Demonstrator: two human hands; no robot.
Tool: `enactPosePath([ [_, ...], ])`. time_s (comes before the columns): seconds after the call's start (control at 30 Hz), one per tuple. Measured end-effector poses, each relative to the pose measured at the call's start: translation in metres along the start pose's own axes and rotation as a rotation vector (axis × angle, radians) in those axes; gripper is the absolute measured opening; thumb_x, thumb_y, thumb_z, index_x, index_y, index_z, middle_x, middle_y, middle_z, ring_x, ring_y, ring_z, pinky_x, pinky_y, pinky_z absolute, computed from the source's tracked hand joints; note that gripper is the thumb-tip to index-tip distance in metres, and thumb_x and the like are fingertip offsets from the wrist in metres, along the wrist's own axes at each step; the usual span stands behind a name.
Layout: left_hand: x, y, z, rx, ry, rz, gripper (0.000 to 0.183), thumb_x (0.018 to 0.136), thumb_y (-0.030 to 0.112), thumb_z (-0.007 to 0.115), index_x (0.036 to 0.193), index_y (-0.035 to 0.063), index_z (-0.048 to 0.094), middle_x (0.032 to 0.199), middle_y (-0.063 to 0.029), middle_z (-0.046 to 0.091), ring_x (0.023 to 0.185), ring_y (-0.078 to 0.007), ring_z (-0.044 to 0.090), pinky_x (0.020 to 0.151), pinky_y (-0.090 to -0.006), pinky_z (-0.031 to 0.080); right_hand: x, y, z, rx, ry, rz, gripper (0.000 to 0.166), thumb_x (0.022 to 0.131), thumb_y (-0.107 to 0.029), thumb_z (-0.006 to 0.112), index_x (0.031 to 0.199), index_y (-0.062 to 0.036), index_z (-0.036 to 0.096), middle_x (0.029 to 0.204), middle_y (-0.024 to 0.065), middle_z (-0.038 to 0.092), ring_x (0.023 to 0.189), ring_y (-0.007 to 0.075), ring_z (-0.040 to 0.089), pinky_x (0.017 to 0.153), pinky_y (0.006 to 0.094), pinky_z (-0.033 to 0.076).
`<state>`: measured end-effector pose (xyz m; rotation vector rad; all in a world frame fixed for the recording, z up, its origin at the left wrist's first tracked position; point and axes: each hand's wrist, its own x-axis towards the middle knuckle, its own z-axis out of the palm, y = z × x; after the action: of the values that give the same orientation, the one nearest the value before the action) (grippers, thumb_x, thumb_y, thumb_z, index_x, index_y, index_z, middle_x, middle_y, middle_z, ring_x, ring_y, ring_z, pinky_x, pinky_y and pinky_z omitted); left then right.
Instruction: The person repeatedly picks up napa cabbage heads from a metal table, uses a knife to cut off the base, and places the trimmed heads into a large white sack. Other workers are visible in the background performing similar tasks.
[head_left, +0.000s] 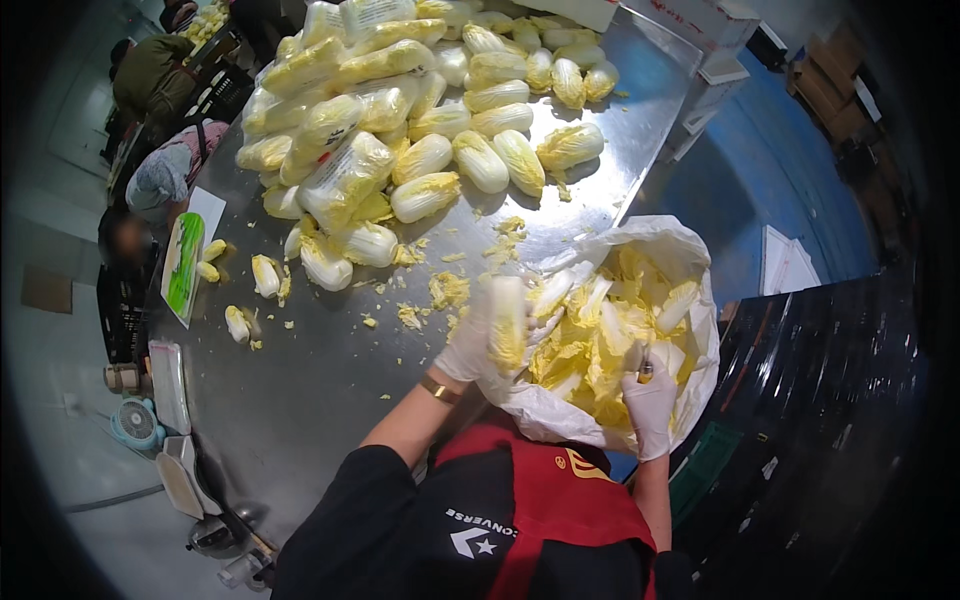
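Observation:
My gloved left hand grips a small napa cabbage, which is slightly blurred and held over the near edge of the table. In my gloved right hand is a knife; its short handle shows, but most of the blade is hard to make out. That hand is over a white plastic bag, open and filled with loose yellow and white cabbage leaves. Leaf scraps lie on the steel table just beyond my left hand.
Bagged napa cabbages are piled on the steel table, with unwrapped napa cabbages beside them. Small cabbages and a green-and-white package lie to the left. White foam boxes stand beyond the right edge. Several people are at far left.

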<state>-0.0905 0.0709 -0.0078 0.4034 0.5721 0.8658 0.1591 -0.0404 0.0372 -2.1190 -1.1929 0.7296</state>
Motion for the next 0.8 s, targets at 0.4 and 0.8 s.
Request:
enactPosePath([
  [0.4, -0.032, -0.006, -0.038, -0.319, -0.100, 0.123, 0.084, 0.086, 0.070, 0.048, 0.131, -0.0010, 0.047, 0.111, -0.0094, 0.060, 0.096, -0.0201, 0.059, 0.081, -0.0359, 0.052, 0.000, -0.076, 0.052, 0.195, -0.436, -0.117, 0.027, 0.081, -0.011, 0.070, 0.107, -0.0060, 0.068, 0.095, 0.0139, 0.071, 0.087, 0.0220, 0.070, 0.078, 0.0297, 0.053],
  [0.8, -0.043, 0.013, -0.043, -0.478, 0.021, 0.200, 0.077, 0.089, 0.063, 0.052, 0.138, 0.0044, 0.041, 0.101, -0.0046, 0.062, 0.090, -0.0204, 0.060, 0.077, -0.0338, 0.051, -0.005, -0.110, 0.095, 0.138, -0.714, 0.036, 0.045, 0.083, -0.035, 0.070, 0.113, -0.0026, 0.066, 0.096, 0.0198, 0.070, 0.087, 0.0281, 0.069, 0.077, 0.0332, 0.052],
])
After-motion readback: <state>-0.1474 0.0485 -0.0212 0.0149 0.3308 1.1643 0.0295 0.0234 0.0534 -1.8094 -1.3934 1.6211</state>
